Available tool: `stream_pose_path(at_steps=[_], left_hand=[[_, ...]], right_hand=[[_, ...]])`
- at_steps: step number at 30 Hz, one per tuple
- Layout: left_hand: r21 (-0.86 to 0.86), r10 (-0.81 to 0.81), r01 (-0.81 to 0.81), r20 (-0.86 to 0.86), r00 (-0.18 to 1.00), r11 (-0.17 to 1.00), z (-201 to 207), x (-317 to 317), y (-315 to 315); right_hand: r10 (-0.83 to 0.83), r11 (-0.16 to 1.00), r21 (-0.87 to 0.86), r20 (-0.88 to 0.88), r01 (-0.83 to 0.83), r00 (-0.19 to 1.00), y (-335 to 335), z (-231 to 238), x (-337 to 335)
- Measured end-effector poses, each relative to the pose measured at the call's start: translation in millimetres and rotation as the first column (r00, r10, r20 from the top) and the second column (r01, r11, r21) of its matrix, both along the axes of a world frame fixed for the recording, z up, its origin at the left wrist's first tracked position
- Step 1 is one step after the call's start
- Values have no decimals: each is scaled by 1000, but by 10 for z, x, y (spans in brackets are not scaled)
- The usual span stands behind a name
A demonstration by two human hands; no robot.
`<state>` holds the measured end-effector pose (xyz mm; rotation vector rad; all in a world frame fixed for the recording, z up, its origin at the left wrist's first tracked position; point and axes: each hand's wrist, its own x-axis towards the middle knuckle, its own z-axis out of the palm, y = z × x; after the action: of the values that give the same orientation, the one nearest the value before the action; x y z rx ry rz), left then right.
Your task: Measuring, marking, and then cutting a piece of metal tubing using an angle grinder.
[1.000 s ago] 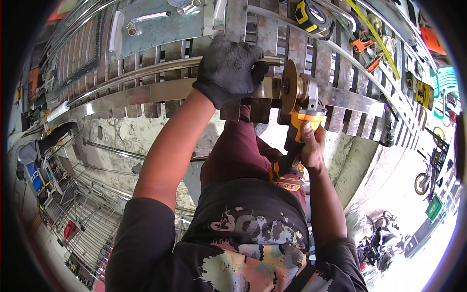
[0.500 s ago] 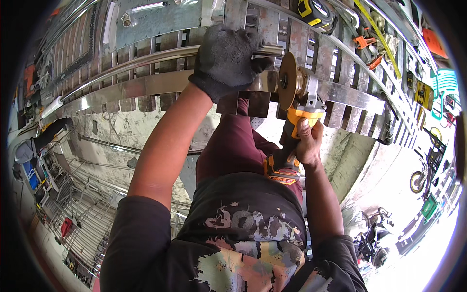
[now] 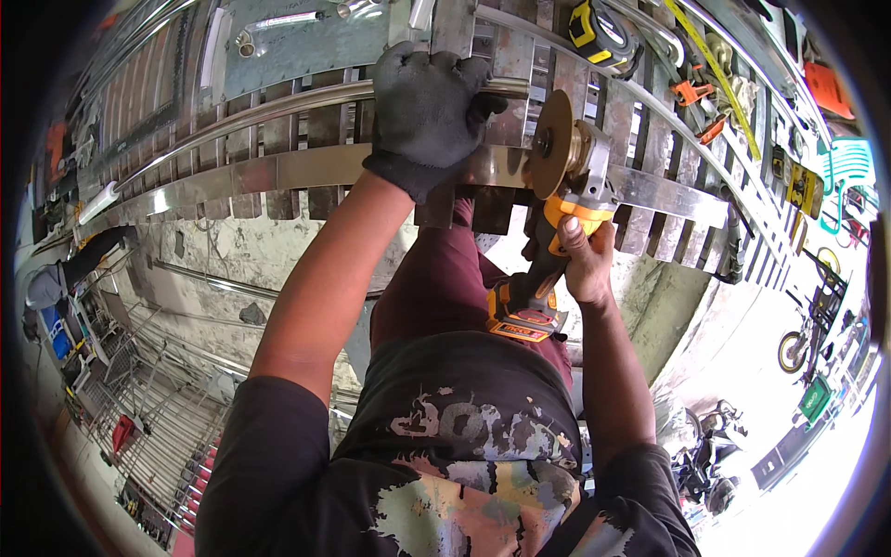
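My left hand (image 3: 429, 116), in a dark grey work glove, is closed around a shiny round metal tube (image 3: 278, 110) near its right end. The tube lies crosswise over the slatted metal bench. My bare right hand (image 3: 587, 255) grips a yellow and black cordless angle grinder (image 3: 575, 206), its battery low against my shirt. Its thin brown disc (image 3: 554, 144) stands edge-up just right of and below the tube's end, with a small gap between them. Nearer me, a flat metal strip (image 3: 306, 167) runs along the bench edge beneath the glove and disc.
A tape measure (image 3: 601, 35) lies at the far right beside orange-handled clamps (image 3: 691, 93) and a yellow rule (image 3: 715, 65). At the far left, a metal plate (image 3: 306, 56) carries short tube pieces. Below left stands a wire rack (image 3: 158, 446); motorcycles (image 3: 715, 455) stand at lower right.
My left hand and the tube's end have shifted slightly, the end drawing a little left, away from the disc. The grinder's body and battery have swung slightly left.
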<state>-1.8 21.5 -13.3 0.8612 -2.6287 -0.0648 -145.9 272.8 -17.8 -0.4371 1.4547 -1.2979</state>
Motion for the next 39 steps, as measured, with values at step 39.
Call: stream_pose_path(at_steps=[39], left_hand=[[189, -61, 50, 52, 997, 981, 132, -16, 3]], right_hand=[[62, 998, 9, -189, -62, 980, 21, -71, -45]])
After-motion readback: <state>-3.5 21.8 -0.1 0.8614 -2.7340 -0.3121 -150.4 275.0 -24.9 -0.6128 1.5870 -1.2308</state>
